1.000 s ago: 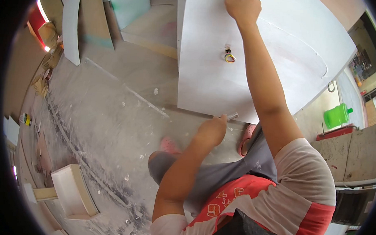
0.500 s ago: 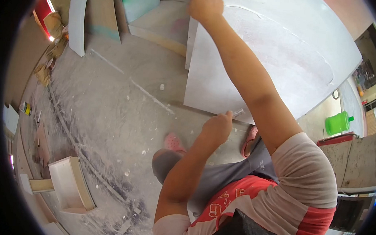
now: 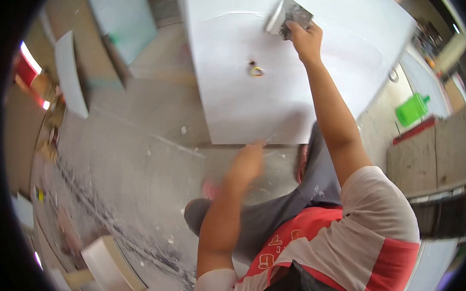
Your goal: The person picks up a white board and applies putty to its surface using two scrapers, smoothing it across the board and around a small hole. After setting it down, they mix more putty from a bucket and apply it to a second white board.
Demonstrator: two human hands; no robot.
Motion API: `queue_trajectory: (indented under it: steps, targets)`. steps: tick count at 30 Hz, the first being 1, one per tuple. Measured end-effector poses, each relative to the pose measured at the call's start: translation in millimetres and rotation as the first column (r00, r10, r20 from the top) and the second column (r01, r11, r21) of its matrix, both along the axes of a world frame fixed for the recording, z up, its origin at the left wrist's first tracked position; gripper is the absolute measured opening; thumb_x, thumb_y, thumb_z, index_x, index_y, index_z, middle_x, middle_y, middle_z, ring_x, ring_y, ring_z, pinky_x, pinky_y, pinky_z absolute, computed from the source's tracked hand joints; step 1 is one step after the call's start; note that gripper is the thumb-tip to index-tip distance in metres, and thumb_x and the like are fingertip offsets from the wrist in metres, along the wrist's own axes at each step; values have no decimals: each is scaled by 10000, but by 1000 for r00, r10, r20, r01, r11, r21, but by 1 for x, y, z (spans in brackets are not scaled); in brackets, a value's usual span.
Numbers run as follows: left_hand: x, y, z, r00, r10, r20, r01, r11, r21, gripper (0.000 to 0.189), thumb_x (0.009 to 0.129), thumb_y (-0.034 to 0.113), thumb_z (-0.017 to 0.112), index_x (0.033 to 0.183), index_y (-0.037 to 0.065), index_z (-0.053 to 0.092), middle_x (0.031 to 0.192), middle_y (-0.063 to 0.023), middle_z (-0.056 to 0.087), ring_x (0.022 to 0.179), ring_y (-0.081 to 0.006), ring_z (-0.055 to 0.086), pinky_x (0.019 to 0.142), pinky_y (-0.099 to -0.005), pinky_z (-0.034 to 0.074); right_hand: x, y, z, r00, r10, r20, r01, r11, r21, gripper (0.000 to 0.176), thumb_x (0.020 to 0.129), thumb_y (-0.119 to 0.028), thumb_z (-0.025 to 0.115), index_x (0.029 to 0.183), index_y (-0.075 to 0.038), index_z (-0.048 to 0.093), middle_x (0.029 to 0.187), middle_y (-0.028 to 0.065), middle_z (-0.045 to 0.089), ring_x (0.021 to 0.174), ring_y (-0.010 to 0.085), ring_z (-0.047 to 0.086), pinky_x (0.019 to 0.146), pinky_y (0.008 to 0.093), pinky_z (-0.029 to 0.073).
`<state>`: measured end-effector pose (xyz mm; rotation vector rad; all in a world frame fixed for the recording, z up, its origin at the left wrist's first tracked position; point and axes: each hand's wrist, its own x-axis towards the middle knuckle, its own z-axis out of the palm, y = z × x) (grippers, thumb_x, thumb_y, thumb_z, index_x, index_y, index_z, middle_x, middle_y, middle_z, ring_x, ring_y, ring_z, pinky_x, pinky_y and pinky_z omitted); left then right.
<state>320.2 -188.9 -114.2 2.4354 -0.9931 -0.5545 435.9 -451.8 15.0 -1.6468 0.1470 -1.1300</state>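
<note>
My right hand [image 3: 307,40] is closed on a wide putty knife [image 3: 296,17], its flat blade smeared with grey, over the far part of a large white panel [image 3: 255,105]. A faint raised line curves across the panel near the blade. My left hand [image 3: 248,159], smeared by motion, is low at the panel's near edge. From its fingers sticks a small thin, pale tool [image 3: 270,139] whose kind I cannot tell. Between the hands, a small yellow and white ring [image 3: 256,71] shows on the panel beside a dark reddish spot.
Boards [image 3: 72,76] lean at the upper left. On the dusty concrete floor [image 3: 123,156] lies a pale box-like piece [image 3: 111,265] at lower left. A green water jug [image 3: 412,109] stands at the right, near a wooden surface [image 3: 435,154]. My legs are bent below the panel.
My right hand has come down into full view with the putty knife over the panel. My left hand has shifted left and slightly down. The view has turned, uncovering the small ring.
</note>
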Motion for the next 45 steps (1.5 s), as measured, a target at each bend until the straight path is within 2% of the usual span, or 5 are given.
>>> queue_trajectory:
  steps: [8,14,31,38,45]
  targets:
    - [-14,-22,5,999,-6,-44,10,996,93,477,784,-32,471,1259,6,453,1070,-299,588,1037,-436,551,861,-475,439,-170,-222,-53,862,-494,116,372,771,518,240,756,43,570,969,140,518,896,177,602,736,253,641,651,365,584]
    - [-14,-34,-11,998,-37,-41,45,976,212,491,782,-25,448,1271,11,435,1058,-300,591,1029,-440,550,854,-496,428,-211,-280,-74,833,-551,51,366,617,697,298,747,32,517,1027,134,535,971,184,596,807,274,655,646,396,604]
    - [-9,-46,-51,993,-60,-101,87,952,293,498,758,-31,480,1253,4,443,1044,-322,586,1026,-446,553,870,-493,428,-175,-338,3,825,-527,-203,541,636,549,336,774,-27,467,1039,168,533,1035,229,588,806,317,667,590,389,572]
    - [-2,-59,-53,989,-115,-94,136,956,261,551,748,-64,472,1291,12,415,1027,-320,589,1016,-449,554,864,-496,428,-183,-362,3,884,-465,-50,443,798,409,252,723,-103,451,824,57,617,743,260,623,674,382,618,639,446,469]
    - [0,-71,-33,991,-108,-84,125,964,236,488,780,-65,432,1262,12,426,1062,-314,580,1044,-443,541,864,-498,426,-214,-344,-21,867,-452,-210,498,761,417,257,846,-72,498,1033,101,530,963,173,596,772,288,645,679,456,603]
